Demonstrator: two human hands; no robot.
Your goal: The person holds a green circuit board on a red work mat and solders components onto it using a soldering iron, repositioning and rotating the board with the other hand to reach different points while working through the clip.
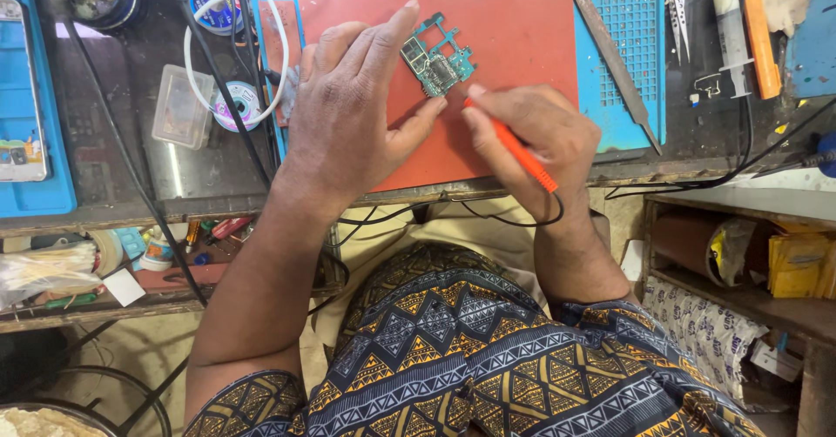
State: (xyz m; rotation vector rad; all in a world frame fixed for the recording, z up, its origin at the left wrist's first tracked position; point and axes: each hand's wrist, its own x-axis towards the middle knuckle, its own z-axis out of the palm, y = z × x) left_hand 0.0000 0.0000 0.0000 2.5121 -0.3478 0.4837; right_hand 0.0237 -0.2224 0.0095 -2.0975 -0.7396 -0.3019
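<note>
A small green circuit board [438, 58] lies on a red mat [514, 28] on the workbench. My left hand [353, 106] rests on the mat, its index finger and thumb pinching the board's left and lower edges. My right hand [540, 137] grips an orange probe [514, 148] like a pen. The probe's tip points at the board's lower right corner, and a thin black wire [488, 218] trails from its rear end over the bench edge.
A blue work mat [627, 71] lies under the red one, with a metal blade [614, 58], tweezers [677, 2], a syringe [730, 19] and an orange tool [759, 41] to the right. A clear plastic box [180, 106], a solder reel [235, 104], white cable [261, 45] and phone [19, 97] sit left.
</note>
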